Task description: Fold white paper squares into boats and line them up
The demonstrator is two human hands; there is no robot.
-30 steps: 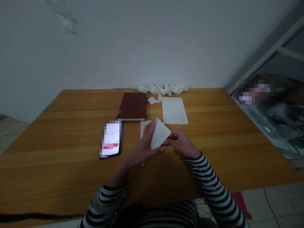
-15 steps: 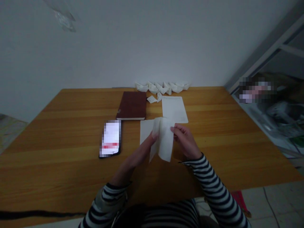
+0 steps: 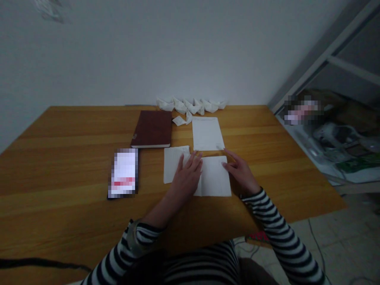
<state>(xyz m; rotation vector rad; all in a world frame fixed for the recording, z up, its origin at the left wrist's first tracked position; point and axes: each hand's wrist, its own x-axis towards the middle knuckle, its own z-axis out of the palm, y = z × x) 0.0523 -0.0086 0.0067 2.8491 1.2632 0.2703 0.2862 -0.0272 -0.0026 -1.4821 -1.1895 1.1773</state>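
Observation:
A sheet of white paper [image 3: 215, 180] with a crease down it lies unfolded on the wooden table in front of me. My left hand [image 3: 187, 176] rests flat across its left part, fingers stretched out, covering that side. At the sheet's upper right corner is my right hand [image 3: 241, 171], thumb on the paper and index finger reaching past the corner, the two apart. Partly beneath my left hand sits another white paper piece [image 3: 171, 165]. Just beyond, a white pad or stack of paper [image 3: 208, 133] lies flat.
A dark red notebook [image 3: 152, 128] lies left of the papers, with a phone [image 3: 124, 174], its screen lit, nearer me. Folded paper boats [image 3: 192, 106] line the wall, a small folded piece [image 3: 179, 120] before them. A shelf rack [image 3: 338, 118] stands right of the table.
The creased sheet, raised and half folded between both hands before, now lies open on the table. My left hand has come down flat on it. The view has shifted slightly to the right.

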